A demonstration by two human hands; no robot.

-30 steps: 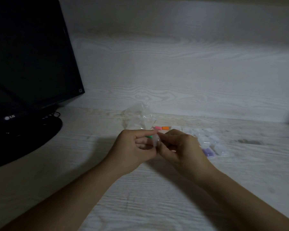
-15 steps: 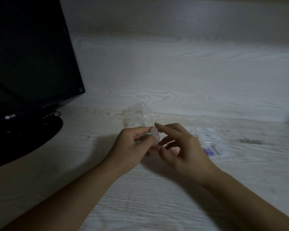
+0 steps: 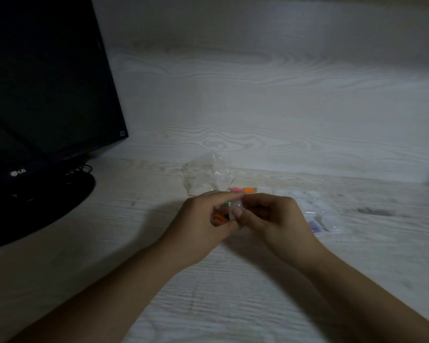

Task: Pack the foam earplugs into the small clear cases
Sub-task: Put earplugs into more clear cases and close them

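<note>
My left hand [image 3: 203,219] and my right hand [image 3: 275,219] meet over the middle of the desk, both pinching one small clear case [image 3: 236,206]. A green earplug [image 3: 227,203] shows at the case, and orange earplugs [image 3: 219,217] sit in my left palm. Behind the hands, a pink earplug [image 3: 235,188] and an orange earplug [image 3: 248,190] lie on the desk. Several clear cases [image 3: 315,209] lie in a group to the right, and one case [image 3: 314,226] there holds purple earplugs.
A crumpled clear plastic bag [image 3: 207,175] lies just behind my hands. A black monitor [image 3: 42,95] on a round base [image 3: 47,204] fills the left side. A pale wood-grain wall [image 3: 258,107] rises at the back of the desk [image 3: 233,293].
My right hand's fingers were spread beside the case and have closed onto it again. The pink and orange earplugs behind the hands are uncovered again.
</note>
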